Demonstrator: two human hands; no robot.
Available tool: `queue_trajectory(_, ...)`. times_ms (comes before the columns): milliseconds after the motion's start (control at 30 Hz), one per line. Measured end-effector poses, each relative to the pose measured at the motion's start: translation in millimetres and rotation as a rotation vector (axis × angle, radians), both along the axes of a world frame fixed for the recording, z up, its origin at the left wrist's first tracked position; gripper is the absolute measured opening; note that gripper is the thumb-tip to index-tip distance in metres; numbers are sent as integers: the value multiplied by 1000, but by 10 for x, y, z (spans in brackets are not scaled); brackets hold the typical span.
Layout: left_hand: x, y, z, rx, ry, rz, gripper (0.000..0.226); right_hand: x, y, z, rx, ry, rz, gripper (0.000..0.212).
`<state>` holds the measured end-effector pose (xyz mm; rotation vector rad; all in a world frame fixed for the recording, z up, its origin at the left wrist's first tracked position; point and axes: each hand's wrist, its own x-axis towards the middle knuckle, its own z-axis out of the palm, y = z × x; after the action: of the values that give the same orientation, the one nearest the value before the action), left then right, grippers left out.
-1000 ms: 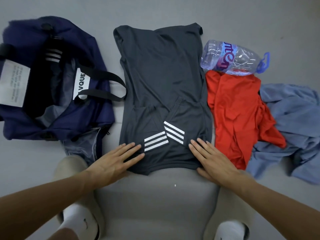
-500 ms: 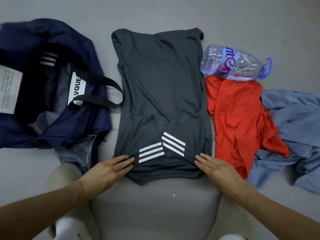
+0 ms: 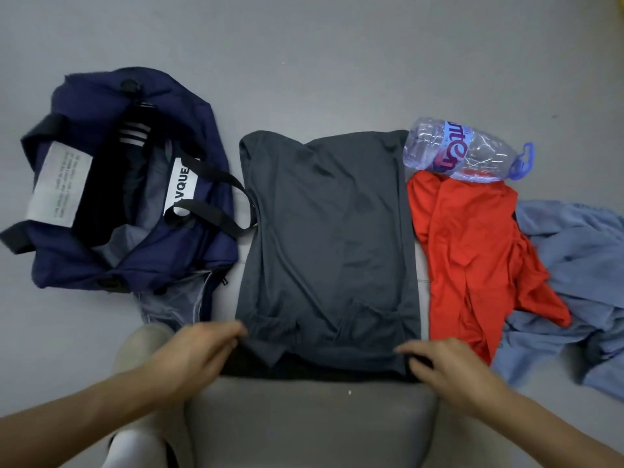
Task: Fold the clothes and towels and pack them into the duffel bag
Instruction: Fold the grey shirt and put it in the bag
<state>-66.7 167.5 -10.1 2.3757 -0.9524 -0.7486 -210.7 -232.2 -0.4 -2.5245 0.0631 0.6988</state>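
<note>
— Where is the dark grey jersey shirt (image 3: 331,238) found?
— It is spread flat on the grey floor (image 3: 304,62), between the open navy fabric duffel bag (image 3: 84,275) and a crumpled red cloth garment (image 3: 472,251) (the bag's black strap (image 3: 216,173) reaches the shirt's left edge).
— How is each hand's grip described?
— The near left corner of the hem is pinched by the left hand (image 3: 199,352), its grip closed on the fabric. The near right corner is pinched likewise by the right hand (image 3: 449,369).
— What else is seen?
— A crushed clear plastic bottle (image 3: 469,153) is laid on its side at the red garment's far end, and a rumpled light blue cloth (image 3: 580,265) is heaped beside it, partly under the red one.
</note>
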Motion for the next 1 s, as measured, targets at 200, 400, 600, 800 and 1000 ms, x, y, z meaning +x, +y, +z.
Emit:
queue_trajectory(200,725,-455,-72,-25,-183,125,32,766,-176,52,-16,-194,-197,38)
queue_trajectory(400,1572,-869,-3,-67,-242,181,28,1643,-381,52,-83,-307,-146,32)
queue_trajectory(600,2588,-1246,183,-99,-358,310,31,2836,-747,45,-70,-430,-236,34)
queue_trajectory(800,3120,-1533,-63,137,-645,346,37,3517,-857,-123,-284,-462,-282,49)
queue_trajectory(1000,2209,-1877,-680,194,-501,36,59,3067,-321,-702,-370,-307,110,72)
